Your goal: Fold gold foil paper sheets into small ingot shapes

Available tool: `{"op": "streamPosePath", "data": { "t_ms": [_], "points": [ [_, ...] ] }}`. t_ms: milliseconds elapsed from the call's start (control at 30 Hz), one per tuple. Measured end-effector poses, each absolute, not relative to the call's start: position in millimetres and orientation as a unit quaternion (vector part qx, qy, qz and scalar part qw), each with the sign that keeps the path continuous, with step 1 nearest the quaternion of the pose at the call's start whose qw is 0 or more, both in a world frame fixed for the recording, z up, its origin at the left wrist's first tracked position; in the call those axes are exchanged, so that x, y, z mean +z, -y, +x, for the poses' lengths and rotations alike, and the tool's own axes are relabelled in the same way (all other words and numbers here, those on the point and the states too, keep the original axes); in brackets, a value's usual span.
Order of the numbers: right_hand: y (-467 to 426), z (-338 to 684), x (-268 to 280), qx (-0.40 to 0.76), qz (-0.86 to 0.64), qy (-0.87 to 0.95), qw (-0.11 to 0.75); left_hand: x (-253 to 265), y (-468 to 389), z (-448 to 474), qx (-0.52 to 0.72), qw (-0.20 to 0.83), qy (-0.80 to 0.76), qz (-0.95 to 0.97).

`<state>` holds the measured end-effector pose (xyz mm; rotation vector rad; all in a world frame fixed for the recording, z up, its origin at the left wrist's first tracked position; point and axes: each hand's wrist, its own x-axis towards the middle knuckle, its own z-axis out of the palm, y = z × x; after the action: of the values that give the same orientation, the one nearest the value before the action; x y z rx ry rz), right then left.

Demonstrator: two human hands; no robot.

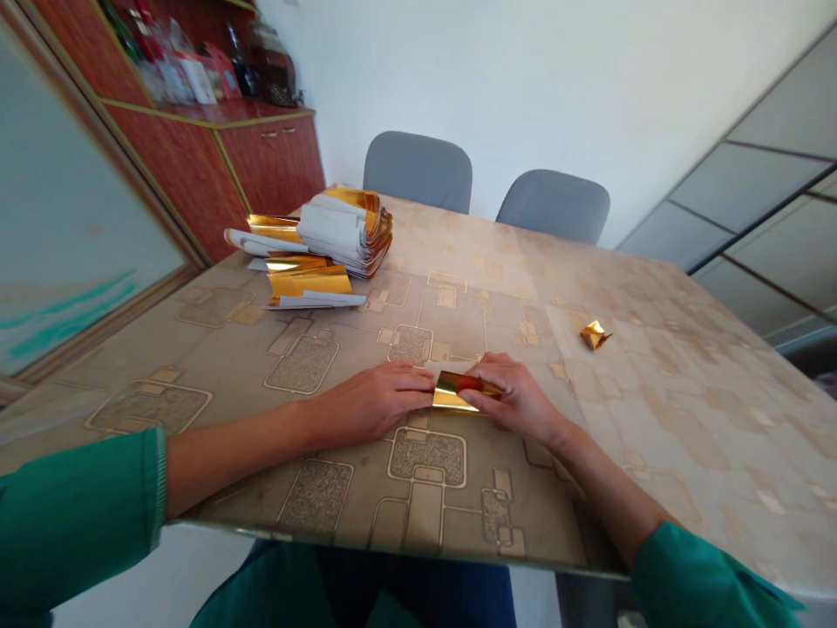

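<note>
A sheet of gold foil paper [451, 391] with a pale edge lies curled and partly folded on the table in front of me. My right hand [520, 397] is closed on its right end, thumb on the gold face and fingers behind the upper edge. At the other end, my left hand [370, 401] rests low with its fingers stretched out flat, their tips touching the paper's left edge. Both hands hide parts of the sheet. Off to the right sits a small folded gold paper piece [595, 335], apart from my hands.
Stacked gold and white paper sheets [333, 235] lie at the table's back left. A patterned cover spreads over the table [428, 523], whose front edge is close to my body. Two grey chairs [418, 170] stand behind it. A reddish wooden cabinet [271, 161] holds bottles and bags.
</note>
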<state>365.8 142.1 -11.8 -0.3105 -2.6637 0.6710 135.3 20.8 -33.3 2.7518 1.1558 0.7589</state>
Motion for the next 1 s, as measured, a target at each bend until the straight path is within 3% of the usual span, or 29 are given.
{"op": "streamPosePath", "data": {
  "t_ms": [300,433,533,700,1000],
  "points": [
    [-150,359,-24,0.179,-0.199,0.946,0.185,-33,-20,131,0.254,0.056,-0.386,0.885],
    [-147,358,-25,0.14,-0.203,0.951,0.187,-27,-16,137,0.263,0.021,-0.446,0.855],
    [-145,356,-26,0.114,-0.204,0.954,0.187,-27,-9,149,0.216,-0.014,-0.44,0.872],
    [-145,354,-29,0.084,-0.221,0.954,0.184,-38,2,161,0.141,0.012,-0.438,0.888],
    [-150,351,-33,0.082,-0.253,0.944,0.196,-42,6,161,0.139,0.009,-0.45,0.882]
  ]
}}
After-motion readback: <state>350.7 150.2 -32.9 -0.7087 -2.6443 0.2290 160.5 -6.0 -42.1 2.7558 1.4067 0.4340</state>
